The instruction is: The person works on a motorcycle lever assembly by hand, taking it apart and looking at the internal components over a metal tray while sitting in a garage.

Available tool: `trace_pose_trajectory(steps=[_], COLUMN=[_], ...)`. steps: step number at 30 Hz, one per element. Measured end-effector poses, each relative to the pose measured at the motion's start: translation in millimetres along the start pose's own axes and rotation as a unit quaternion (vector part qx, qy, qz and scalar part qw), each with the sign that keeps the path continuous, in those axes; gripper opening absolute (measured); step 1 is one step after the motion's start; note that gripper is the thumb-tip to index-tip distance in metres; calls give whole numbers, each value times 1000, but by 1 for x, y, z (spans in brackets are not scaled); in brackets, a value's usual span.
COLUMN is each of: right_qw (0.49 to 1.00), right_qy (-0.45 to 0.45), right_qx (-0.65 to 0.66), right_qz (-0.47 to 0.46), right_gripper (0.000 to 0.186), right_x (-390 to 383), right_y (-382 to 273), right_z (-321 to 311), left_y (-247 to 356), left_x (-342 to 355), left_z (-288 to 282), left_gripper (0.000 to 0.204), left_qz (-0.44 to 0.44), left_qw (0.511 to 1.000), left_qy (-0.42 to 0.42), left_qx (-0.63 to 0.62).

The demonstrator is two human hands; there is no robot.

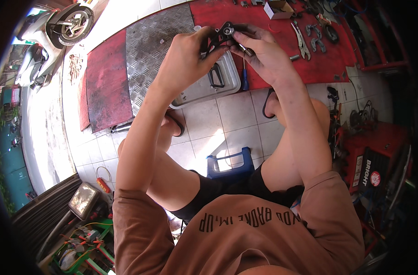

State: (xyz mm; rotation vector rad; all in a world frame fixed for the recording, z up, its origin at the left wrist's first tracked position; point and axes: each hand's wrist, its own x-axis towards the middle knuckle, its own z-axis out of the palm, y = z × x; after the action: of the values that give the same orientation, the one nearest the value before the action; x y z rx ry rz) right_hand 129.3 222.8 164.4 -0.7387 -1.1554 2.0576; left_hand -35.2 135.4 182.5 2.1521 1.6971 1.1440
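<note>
Black metal part (221, 39) raised in front of body, over far side of work surface, btwn L hand (187, 54) and R hand (265, 54). Head view, sole view on file. L hand: thumb and fingers together, clamped on arm of said part from L side. R hand: fingers bent round shiny metal cylinder (245, 49), exact kind can't tell; thumb tip at or v. near silver ring (228, 31) in upper end of part. Contact btwn cylinder and part: can't tell, fingers in the way.

Below hands: grey tray (234, 79), w/ black looped piece (216, 76) lying inside. Just R of tray: screwdriver w/ blue handle (245, 80), on red mat (326, 66). L of tray: metal tread plate (142, 55), scuffed. Farther R on mat: locking pliers (301, 41), next to grey curved metal pcs (316, 38); open white box (278, 10) toward far edge.

Surroundings: blue stool (231, 166) btwn legs, on pale floor tiles (200, 114). Scooter (53, 41) parked upper L, well apart from mat. Red machine (372, 151) at R, near R knee.
</note>
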Motion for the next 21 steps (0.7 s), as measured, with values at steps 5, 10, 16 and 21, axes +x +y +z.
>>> trace_pose_trajectory(steps=[5, 10, 16, 21], right_qw=[998, 999, 998, 998], right_qy=[-52, -38, 16, 19], right_qx=[39, 0, -61, -63], right_qz=[9, 21, 27, 13], right_gripper=[23, 21, 18, 19], right_x=[2, 2, 1, 0], right_y=[-1, -2, -3, -2], right_z=[-4, -6, -4, -2], left_y=[-4, -6, -13, -7], left_x=[-2, -4, -5, -5], left_z=[-3, -5, -8, -2], left_gripper=[16, 13, 29, 38], left_qz=[10, -30, -100, -163], left_qw=[1000, 998, 986, 959], left_qy=[-17, -55, -1, -54], left_qx=[-1, -32, -132, -227])
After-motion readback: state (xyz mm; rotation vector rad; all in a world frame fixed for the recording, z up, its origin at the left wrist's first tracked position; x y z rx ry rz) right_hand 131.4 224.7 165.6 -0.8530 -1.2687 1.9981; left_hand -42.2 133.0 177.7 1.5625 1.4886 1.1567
